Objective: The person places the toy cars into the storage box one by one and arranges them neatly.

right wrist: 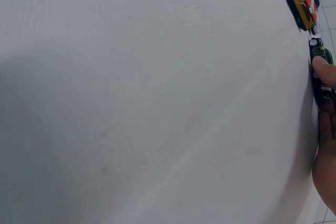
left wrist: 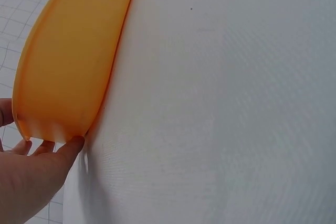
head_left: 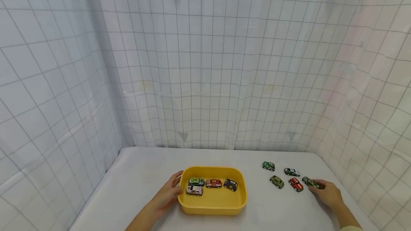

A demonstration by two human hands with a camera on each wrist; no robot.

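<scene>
A yellow plastic tray stands on the white table, with several toy cars lying in its left and middle part. My left hand holds its left end; in the left wrist view the fingers lie along the outside of the wall and one digit reaches past the rim. At the right, my right hand pinches a dark green toy car, low over the table. The right wrist view shows the thumb on its side, with a red toy car just beyond.
Near the right hand lie a red car with white markings, a white and green car, an olive car and a green car. White gridded curtains enclose the table at the back and both sides.
</scene>
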